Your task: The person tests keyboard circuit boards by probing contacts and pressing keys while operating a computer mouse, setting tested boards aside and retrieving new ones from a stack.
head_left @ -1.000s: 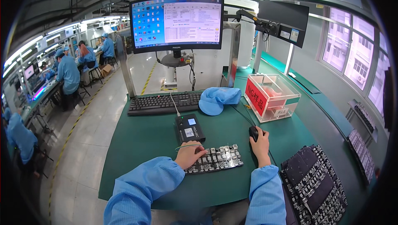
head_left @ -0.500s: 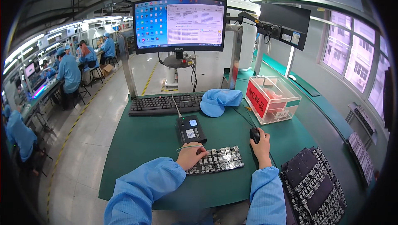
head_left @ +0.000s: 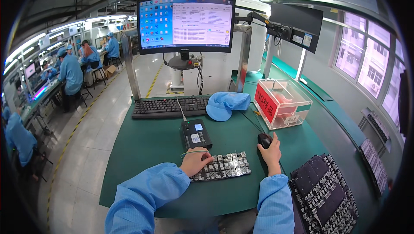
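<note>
Green tabletop (head_left: 142, 143) carries the circuit board (head_left: 228, 166) under the left hand (head_left: 195, 161) — whether pinching, I cannot tell — while the right hand (head_left: 271, 154) curls round the mouse (head_left: 263, 141), and a left-hand slip could skew the board.

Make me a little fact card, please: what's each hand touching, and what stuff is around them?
Left hand: touching the left part of a board with little blocks
Right hand: on a black mouse
Beyond the board: black box with a small screen
Farther back: black keyboard, blue cap
Right of cap: clear box with a red panel
Lower right: more boards
</note>
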Tool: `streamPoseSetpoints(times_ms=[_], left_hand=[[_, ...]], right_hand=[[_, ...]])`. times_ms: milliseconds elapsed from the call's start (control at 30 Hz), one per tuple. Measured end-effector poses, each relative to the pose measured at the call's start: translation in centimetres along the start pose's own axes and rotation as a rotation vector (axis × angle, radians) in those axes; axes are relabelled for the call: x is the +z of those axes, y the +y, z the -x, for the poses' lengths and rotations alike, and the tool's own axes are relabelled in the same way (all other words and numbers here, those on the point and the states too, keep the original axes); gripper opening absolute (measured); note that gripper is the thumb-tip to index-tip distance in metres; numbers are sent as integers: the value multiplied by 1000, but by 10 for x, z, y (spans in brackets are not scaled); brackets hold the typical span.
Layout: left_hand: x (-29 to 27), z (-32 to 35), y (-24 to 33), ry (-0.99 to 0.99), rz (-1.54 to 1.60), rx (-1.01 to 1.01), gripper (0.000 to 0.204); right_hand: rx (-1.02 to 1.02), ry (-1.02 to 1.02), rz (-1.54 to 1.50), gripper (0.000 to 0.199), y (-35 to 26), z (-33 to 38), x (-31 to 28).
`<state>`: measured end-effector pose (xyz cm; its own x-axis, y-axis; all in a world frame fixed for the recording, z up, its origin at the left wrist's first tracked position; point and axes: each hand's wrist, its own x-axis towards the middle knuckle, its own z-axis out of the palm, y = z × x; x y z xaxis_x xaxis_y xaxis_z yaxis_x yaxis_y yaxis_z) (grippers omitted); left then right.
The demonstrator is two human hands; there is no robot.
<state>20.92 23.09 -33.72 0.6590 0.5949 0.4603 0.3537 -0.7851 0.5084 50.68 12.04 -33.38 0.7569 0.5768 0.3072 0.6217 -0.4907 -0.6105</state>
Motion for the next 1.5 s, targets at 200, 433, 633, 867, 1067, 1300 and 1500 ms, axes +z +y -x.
streamPoseSetpoints(times_ms=[200,433,633,867,1067,1300,1500], left_hand=[[2,-2,0,3,21,11,27],[1,-1,-1,34,4,21,26],[-1,-2,-2,-55,21,-46,25],[1,0,0,-31,4,-20,26],[3,-1,-2,24,-8,34,28],[1,-2,-2,-62,42,-47,24],[0,-1,0,-56,17,-48,24]], right_hand=[[-63,-3,-3,94,13,-5,7],[-98,-32,-44,82,6,-4,2],[-122,5,-7,73,6,2,5],[-109,-13,-29,70,5,2,1],[-97,-22,-26,71,7,1,2],[-111,-7,-14,65,4,1,1],[-101,-10,-24,64,4,1,2]])
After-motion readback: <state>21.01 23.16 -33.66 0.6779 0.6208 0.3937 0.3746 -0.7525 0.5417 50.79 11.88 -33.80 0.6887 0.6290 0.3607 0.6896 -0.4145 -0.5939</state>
